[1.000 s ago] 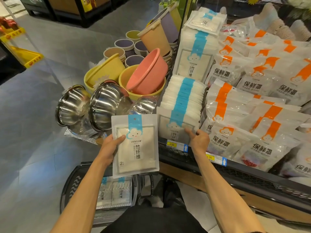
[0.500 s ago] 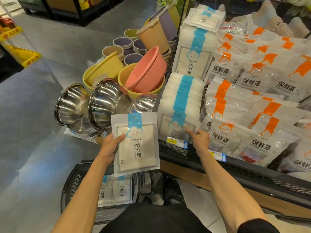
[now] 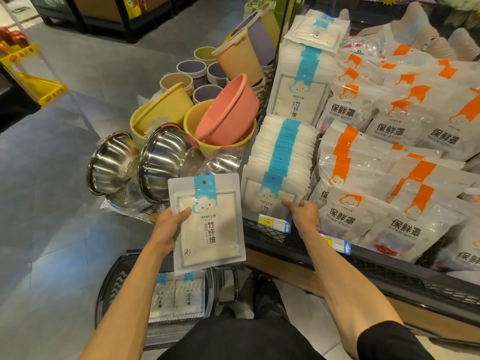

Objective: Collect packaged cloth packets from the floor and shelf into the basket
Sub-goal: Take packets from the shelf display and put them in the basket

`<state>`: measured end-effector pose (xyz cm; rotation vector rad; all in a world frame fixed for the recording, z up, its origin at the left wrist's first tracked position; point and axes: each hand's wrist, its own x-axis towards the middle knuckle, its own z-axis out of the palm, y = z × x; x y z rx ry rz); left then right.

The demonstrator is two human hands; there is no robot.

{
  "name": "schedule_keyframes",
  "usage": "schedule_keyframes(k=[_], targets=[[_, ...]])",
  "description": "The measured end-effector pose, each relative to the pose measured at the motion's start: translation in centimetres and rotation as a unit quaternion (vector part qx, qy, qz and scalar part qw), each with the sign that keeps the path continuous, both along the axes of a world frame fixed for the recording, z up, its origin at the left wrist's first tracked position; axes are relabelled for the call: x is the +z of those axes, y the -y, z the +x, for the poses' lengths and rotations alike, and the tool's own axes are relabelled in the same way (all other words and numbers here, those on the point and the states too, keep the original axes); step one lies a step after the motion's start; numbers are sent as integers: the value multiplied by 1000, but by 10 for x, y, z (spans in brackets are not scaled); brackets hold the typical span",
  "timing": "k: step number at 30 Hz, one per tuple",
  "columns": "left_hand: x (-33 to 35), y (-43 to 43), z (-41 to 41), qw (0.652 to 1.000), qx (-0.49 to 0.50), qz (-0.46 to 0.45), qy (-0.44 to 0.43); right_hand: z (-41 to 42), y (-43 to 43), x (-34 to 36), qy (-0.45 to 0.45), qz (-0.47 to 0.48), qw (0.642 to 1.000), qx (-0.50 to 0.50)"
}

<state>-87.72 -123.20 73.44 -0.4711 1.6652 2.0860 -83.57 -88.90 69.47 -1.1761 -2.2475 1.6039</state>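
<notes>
My left hand (image 3: pixel 168 227) grips a white cloth packet (image 3: pixel 210 229) with a blue cloud strip, upright above the basket. The black basket (image 3: pixel 114 284) stands on the floor below it, with two like packets (image 3: pixel 176 297) lying inside. My right hand (image 3: pixel 304 216) pinches the front packet (image 3: pixel 270 201) of a packed row of blue-strip packets (image 3: pixel 283 152) on the shelf. A second row of these packets (image 3: pixel 301 79) stands further back, with one loose packet (image 3: pixel 317 29) lying on top.
Orange-strip bags (image 3: pixel 394 157) fill the shelf to the right. Steel bowls (image 3: pixel 145 162) and coloured plastic basins (image 3: pixel 226 118) crowd the floor left of the shelf. The shelf's black wire front (image 3: pixel 270 232) carries price tags. Grey floor tiles lie to the left.
My right hand has closed its pinch on the front shelf packet's corner. My left hand keeps its packet almost still above the basket.
</notes>
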Motion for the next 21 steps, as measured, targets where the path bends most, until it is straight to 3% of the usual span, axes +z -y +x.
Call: schedule_keyframes(k=[21], targets=[[-5,5,-2,1000,3,3,4,-4,8,22,103,150,983,34]])
